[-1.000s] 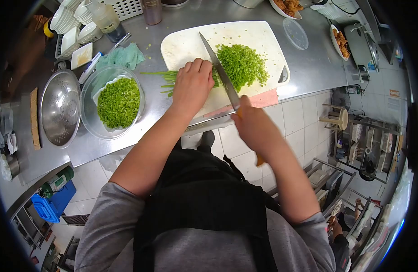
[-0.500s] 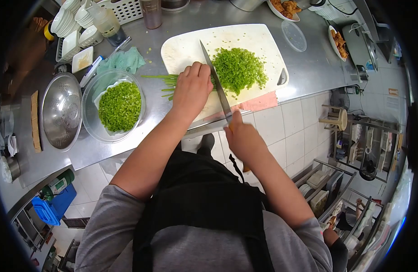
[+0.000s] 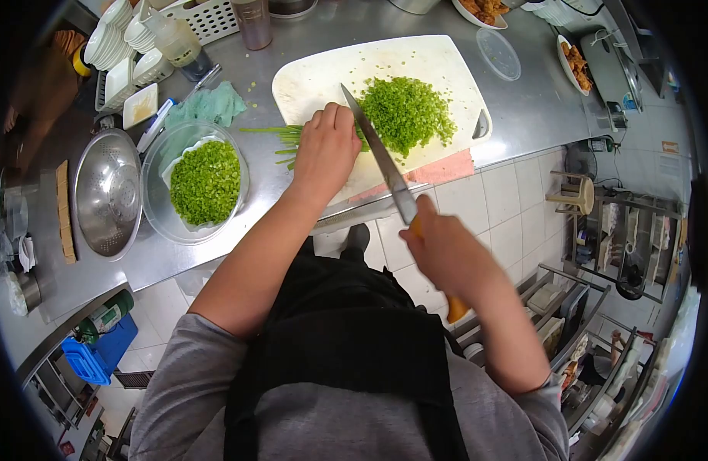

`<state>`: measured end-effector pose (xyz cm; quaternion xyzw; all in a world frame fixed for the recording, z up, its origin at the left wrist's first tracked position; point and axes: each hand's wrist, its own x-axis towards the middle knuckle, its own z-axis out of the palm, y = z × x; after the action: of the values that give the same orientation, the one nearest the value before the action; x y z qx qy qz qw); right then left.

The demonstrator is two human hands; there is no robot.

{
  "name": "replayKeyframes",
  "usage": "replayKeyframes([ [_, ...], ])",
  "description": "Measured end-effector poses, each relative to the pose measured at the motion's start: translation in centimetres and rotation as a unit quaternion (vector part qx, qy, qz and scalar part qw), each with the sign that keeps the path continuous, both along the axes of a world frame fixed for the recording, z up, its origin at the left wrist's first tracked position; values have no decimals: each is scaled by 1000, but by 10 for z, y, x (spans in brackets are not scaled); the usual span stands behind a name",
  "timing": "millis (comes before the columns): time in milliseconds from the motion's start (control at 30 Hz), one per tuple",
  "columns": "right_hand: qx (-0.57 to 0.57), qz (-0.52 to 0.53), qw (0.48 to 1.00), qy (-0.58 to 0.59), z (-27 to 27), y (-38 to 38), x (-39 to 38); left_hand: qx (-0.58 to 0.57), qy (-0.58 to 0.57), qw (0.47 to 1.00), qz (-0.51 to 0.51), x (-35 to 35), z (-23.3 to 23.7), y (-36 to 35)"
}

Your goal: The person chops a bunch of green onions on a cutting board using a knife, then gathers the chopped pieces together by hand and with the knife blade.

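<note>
While pinning green stalks (image 3: 291,135) at nine o'clock of knife (image 3: 381,154) under clenched fingers of left hand (image 3: 325,157), grasping handle (image 3: 456,310) with fingers of right hand (image 3: 454,250): tuck fingertips; slice evenly, clear of chopped greens (image 3: 406,115), two o'clock.

Steel bench (image 3: 538,115). Centre: board (image 3: 315,84), flat. Leftward in turn: tub (image 3: 156,203), colander (image 3: 108,192), cardboard (image 3: 65,211). Beyond tub: cloth (image 3: 217,104), crumpled. Far right: lid (image 3: 498,54), clear, just beside board.

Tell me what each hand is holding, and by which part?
The right hand holds the knife by its orange handle; the left hand holds green stalks by their end near the knife.
</note>
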<state>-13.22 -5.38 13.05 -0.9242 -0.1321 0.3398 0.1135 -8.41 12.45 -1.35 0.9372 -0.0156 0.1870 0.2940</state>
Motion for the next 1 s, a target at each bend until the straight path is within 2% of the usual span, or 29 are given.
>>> replayKeyframes([
  [33,-7,-5,1000,17,-3,0,-6,2,-2,1000,-1,0,0,0],
  [67,-24,-7,999,-21,-35,3,-8,4,-4,1000,-5,-1,1,-1],
  [167,-10,12,999,-37,-37,13,23,11,4,1000,-12,-2,2,0],
  [233,35,-7,999,-18,-3,9,24,-8,-15,1000,-12,-3,2,-1],
  [300,-35,0,999,41,11,4,4,-32,-35,999,-5,-2,1,-2],
  [367,-18,-18,1000,4,-38,9,-7,-25,-42,999,-7,-2,1,-2],
  [400,-2,-21,1000,-11,-45,13,-3,-24,-42,999,-9,-3,2,-2],
  [600,65,-19,997,-36,-56,1,17,31,-38,999,-7,-3,7,-5],
  [667,77,-13,996,-45,-55,-14,16,108,-38,993,20,-6,11,-6],
  [800,37,27,995,-85,-50,-49,30,158,-69,983,64,-8,14,-10],
  [867,4,45,993,-107,-49,-62,43,158,-15,985,70,-7,12,-12],
  [1000,-6,52,992,-119,-50,-80,69,151,9,986,71,1,11,-19],
])
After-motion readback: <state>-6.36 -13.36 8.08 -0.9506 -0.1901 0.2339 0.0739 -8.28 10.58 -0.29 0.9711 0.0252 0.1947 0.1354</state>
